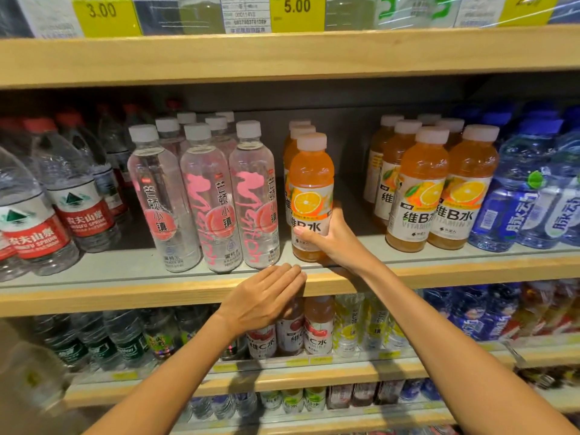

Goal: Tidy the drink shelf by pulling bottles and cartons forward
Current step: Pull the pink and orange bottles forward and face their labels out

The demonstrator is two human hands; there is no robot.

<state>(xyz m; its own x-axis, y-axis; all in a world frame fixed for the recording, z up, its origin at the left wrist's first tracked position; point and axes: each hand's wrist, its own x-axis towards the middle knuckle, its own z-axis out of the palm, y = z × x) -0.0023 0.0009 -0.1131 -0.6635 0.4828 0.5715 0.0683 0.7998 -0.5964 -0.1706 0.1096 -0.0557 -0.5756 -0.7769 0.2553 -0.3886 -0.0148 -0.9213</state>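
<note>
Right-hand fingers (309, 234): curled round the lower label of the orange vitamin B water bottle (310, 180); one digit lies across the front of the label, the others are hidden behind the bottle.
Right hand (332, 238): grips the bottle from its right side, forearm reaching in from lower right.
Left-hand fingers (290, 274): straight and held together, holding nothing; tips at the front lip of the middle shelf (141, 293), just below the held bottle.
Left hand (263, 298): flat, palm down, in front of the shelf edge.
Held bottle: upright, white cap, base at the front of the middle shelf, just beside the pink-print water bottles (213, 196) on its left.
Column behind: two more orange bottles (298, 128) stand in line behind the held one.
Right group: further vitamin B water bottles (419, 189) stand apart to the right, next to blue bottles (514, 211).
Left end: red-label water bottles (78, 202).
Upper shelf: yellow price tags (296, 9) reading 3.00 and 5.00.
Lower shelf: red-label vitamin C water bottles (317, 329), partly hidden by the left hand.
</note>
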